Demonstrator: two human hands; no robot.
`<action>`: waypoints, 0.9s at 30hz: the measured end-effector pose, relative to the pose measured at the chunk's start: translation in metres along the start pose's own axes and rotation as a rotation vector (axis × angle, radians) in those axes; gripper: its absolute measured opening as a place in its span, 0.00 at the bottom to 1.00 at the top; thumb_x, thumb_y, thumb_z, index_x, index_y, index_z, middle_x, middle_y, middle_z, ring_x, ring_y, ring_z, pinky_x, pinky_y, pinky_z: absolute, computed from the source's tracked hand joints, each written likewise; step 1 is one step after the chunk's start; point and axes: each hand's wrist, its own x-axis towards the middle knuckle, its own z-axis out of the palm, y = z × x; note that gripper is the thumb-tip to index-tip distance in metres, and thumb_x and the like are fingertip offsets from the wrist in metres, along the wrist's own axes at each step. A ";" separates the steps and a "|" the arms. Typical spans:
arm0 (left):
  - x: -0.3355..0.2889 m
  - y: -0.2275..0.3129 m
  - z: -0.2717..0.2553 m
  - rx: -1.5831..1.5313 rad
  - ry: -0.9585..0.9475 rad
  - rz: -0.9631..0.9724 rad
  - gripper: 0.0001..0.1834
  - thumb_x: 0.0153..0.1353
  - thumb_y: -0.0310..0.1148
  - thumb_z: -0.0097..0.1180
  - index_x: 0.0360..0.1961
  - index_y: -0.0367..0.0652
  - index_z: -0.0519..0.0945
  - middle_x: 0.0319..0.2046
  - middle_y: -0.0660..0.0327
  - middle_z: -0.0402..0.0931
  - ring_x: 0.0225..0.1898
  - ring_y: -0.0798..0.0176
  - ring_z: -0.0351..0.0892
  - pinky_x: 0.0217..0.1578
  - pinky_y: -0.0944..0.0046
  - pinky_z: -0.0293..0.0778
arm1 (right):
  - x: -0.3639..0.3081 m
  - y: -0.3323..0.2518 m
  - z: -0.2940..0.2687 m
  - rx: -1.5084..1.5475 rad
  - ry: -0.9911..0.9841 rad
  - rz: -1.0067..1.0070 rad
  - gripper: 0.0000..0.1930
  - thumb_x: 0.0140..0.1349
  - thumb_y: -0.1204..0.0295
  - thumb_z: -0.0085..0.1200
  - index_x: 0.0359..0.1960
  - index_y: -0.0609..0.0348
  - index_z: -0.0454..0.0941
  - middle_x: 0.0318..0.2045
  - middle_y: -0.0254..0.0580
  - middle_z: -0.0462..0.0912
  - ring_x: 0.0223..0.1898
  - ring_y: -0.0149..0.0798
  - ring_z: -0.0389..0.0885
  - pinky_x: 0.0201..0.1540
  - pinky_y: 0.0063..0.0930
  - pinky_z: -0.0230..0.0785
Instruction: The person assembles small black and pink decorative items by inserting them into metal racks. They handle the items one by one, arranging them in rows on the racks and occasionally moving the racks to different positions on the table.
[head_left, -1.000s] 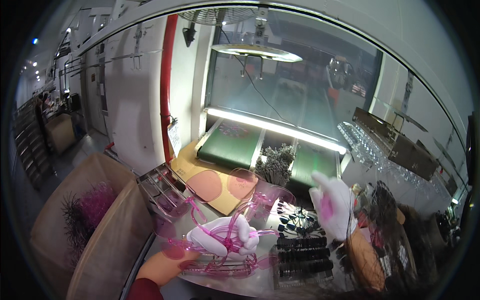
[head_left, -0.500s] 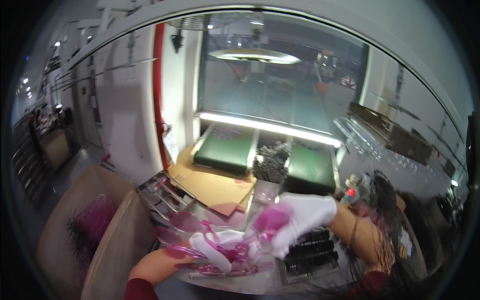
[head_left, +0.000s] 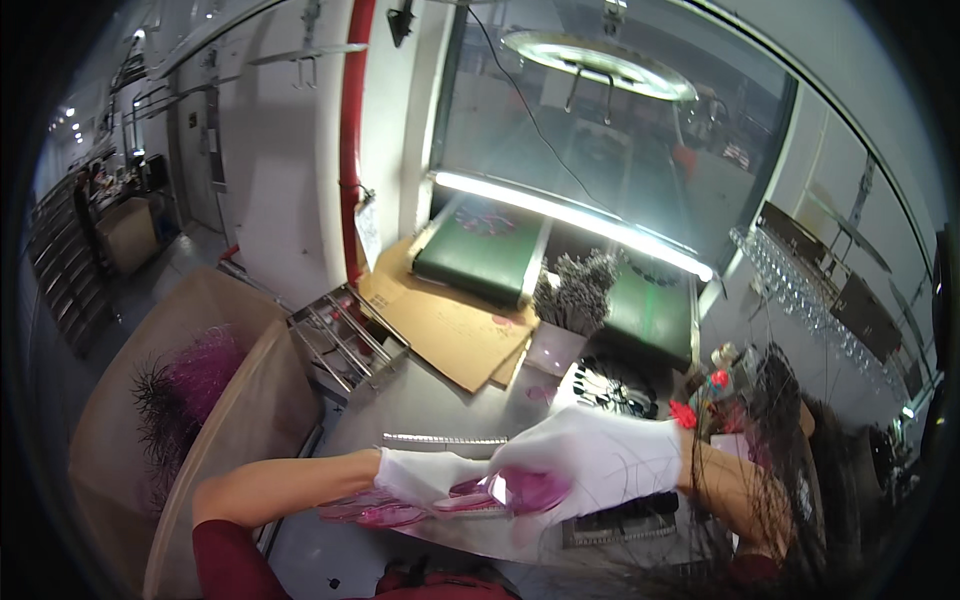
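Note:
Both my hands wear white gloves and are close together over the near edge of the table. My left hand (head_left: 428, 474) is closed round a bundle of pink see-through plastic pieces (head_left: 375, 512), whose rounded ends stick out toward my left forearm. Pressed against it from the right, my right hand (head_left: 605, 455) has its fingers bent over a rounded pink plastic piece (head_left: 540, 490). The exact kind of these pieces cannot be made out, and the gloves hide their middles. Below my right hand lies a dark flat tray with black parts (head_left: 620, 522), partly covered.
To the left stands a tan bin (head_left: 250, 415) holding purple and black bristly heaps. Ahead are a metal rack (head_left: 345, 345), cardboard sheets (head_left: 450, 335), green conveyor belts (head_left: 480, 255) and a bunch of thin dark stalks (head_left: 575, 290). A ruler-like strip (head_left: 445, 439) lies beyond my left hand.
The spread-out pink pieces are gathered into a tighter bundle in my hands. My right hand has come down over the left one. The view has tilted and shifted.

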 end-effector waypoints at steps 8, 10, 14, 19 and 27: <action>0.002 -0.004 0.020 -0.240 -0.338 -0.074 0.28 0.55 0.27 0.63 0.59 0.41 0.76 0.50 0.56 0.81 0.53 0.61 0.80 0.54 0.58 0.75 | 0.003 -0.012 0.072 -0.319 0.019 0.158 0.10 0.64 0.65 0.63 0.43 0.55 0.84 0.26 0.47 0.84 0.30 0.53 0.85 0.36 0.43 0.81; -0.006 -0.047 0.023 -0.164 -0.172 0.185 0.26 0.51 0.22 0.59 0.55 0.39 0.77 0.45 0.57 0.78 0.48 0.62 0.78 0.49 0.58 0.75 | -0.003 -0.014 0.081 -0.350 0.231 0.104 0.07 0.63 0.67 0.64 0.39 0.54 0.84 0.24 0.44 0.82 0.26 0.50 0.83 0.32 0.39 0.80; -0.027 -0.074 0.006 -0.228 1.270 0.554 0.26 0.43 0.09 0.49 0.47 0.37 0.74 0.37 0.61 0.70 0.38 0.67 0.71 0.38 0.66 0.72 | -0.005 0.043 0.177 0.565 0.791 0.415 0.10 0.64 0.65 0.67 0.39 0.56 0.84 0.25 0.37 0.80 0.23 0.38 0.79 0.28 0.36 0.73; -0.036 -0.010 0.032 -0.309 1.485 1.477 0.18 0.57 0.21 0.56 0.48 0.50 0.72 0.42 0.64 0.62 0.39 0.63 0.58 0.37 0.63 0.63 | 0.036 0.020 0.244 2.282 0.308 0.102 0.33 0.71 0.49 0.65 0.67 0.59 0.72 0.48 0.42 0.82 0.51 0.48 0.85 0.60 0.47 0.78; -0.009 -0.052 0.049 0.629 1.749 1.190 0.28 0.49 0.16 0.54 0.49 0.57 0.69 0.42 0.59 0.59 0.40 0.56 0.62 0.34 0.58 0.63 | 0.027 0.041 0.227 2.020 0.244 0.103 0.24 0.68 0.67 0.64 0.63 0.60 0.75 0.35 0.42 0.82 0.36 0.45 0.83 0.46 0.40 0.78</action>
